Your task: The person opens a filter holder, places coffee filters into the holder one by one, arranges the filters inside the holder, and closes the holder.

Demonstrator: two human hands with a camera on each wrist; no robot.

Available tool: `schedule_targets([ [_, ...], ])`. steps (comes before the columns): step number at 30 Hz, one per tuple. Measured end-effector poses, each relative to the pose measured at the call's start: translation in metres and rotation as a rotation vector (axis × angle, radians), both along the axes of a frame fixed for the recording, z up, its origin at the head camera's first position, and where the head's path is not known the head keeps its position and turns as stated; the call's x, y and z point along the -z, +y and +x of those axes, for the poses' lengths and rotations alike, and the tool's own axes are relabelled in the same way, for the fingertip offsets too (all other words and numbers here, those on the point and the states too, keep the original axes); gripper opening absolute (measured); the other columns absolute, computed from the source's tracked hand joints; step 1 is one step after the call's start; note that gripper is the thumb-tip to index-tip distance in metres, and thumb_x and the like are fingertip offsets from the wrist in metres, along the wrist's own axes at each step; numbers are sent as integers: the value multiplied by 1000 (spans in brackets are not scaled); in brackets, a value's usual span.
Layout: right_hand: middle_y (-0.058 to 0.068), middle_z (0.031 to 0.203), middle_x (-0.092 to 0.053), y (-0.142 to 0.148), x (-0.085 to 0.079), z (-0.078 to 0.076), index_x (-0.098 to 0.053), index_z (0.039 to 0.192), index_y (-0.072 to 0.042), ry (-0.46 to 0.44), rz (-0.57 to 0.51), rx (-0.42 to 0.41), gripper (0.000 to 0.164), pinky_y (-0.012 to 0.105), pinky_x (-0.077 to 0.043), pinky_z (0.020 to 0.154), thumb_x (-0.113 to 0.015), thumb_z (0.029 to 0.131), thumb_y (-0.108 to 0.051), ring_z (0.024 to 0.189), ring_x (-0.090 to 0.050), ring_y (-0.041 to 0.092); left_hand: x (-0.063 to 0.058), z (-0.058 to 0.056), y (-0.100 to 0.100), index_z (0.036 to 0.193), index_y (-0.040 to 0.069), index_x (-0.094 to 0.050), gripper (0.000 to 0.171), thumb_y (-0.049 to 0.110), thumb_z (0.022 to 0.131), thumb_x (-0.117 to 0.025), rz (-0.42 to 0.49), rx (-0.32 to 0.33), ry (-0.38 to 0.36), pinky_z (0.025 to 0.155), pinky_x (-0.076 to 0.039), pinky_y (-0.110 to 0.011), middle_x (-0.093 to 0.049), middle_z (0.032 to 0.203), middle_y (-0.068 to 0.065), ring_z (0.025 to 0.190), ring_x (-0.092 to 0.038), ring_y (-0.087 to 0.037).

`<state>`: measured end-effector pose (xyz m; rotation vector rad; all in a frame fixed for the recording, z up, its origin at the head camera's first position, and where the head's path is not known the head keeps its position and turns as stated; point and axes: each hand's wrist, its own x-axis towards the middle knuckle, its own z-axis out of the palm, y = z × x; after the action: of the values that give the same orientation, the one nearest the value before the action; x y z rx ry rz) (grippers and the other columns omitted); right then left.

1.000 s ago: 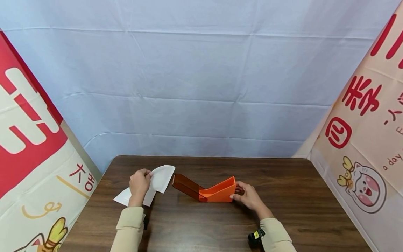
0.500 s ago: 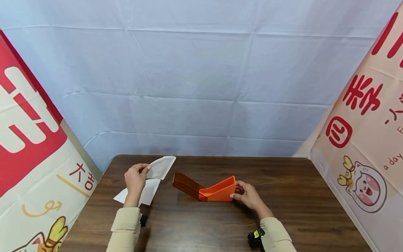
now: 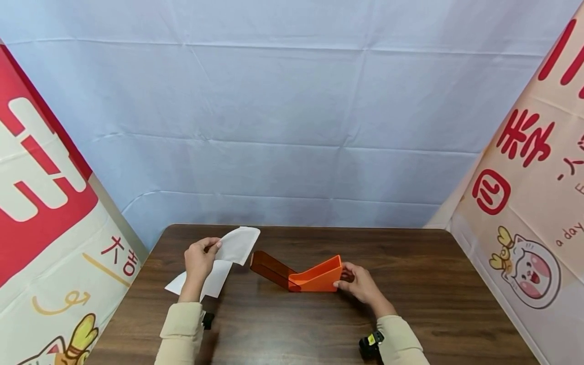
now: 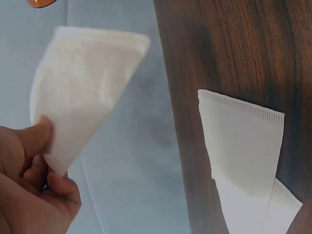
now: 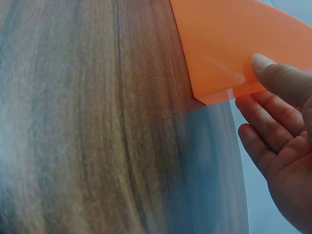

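Observation:
My left hand (image 3: 199,261) pinches one white paper coffee filter (image 4: 90,78) by its narrow end, thumb against the near face. The filter is raised above the table. Below it, other cone-shaped coffee filters (image 4: 243,141) with crimped edges lie overlapped on the table, partly hidden by the left hand in the head view. To the right stands an orange open-topped holder (image 3: 319,282) with a see-through brown lid (image 3: 272,269) swung out to the left. My right hand (image 3: 362,286) grips the holder's tall right end, the thumb on its near side and the fingers behind.
The dark wood-grain table (image 3: 283,334) has its far edge just behind the filters. A pale blue cloth (image 3: 283,126) hangs past that edge. Printed banners stand at the left (image 3: 45,228) and right (image 3: 524,228) sides.
The left hand has lifted one coffee filter up and away from the others, then shifted slightly right with it. The right hand and the orange holder have stayed in place.

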<state>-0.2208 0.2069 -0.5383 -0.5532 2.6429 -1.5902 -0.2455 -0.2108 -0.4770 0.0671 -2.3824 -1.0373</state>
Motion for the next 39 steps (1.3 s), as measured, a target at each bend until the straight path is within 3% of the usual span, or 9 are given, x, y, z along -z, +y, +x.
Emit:
schedule_targets([
  [11, 12, 102, -64, 0, 1, 0, -60, 111, 2, -7, -8, -5, 37, 33, -50, 79, -74, 78, -6, 94, -62, 28, -3, 3, 2, 89, 5, -73, 8, 11, 84, -71, 28, 69, -9, 53, -45, -28, -68, 76, -6, 63, -59, -18],
  [19, 12, 101, -64, 0, 2, -1, -60, 110, 2, -8, -7, -2, 36, 33, -50, 79, -74, 78, -6, 93, -62, 27, -12, 11, 3, 88, 7, -71, 9, 15, 85, -70, 62, 76, 7, 54, -45, -27, -66, 75, -4, 66, -60, -17],
  [26, 11, 100, -65, 0, 1, -1, -61, 110, 1, -5, -10, -3, 36, 31, -50, 79, -75, 77, -7, 93, -62, 27, -13, 12, 6, 85, 7, -71, 8, 15, 83, -71, 72, 73, 24, 53, -45, -25, -65, 72, -3, 63, -59, -15],
  [39, 11, 101, -66, 0, 2, -1, -60, 111, 2, -5, -7, 16, 37, 35, -50, 79, -75, 78, -7, 94, -62, 25, -21, 24, 26, 87, 8, -71, 7, 14, 84, -71, 136, 127, 63, 56, -47, -27, -66, 73, -1, 63, -61, -15],
])
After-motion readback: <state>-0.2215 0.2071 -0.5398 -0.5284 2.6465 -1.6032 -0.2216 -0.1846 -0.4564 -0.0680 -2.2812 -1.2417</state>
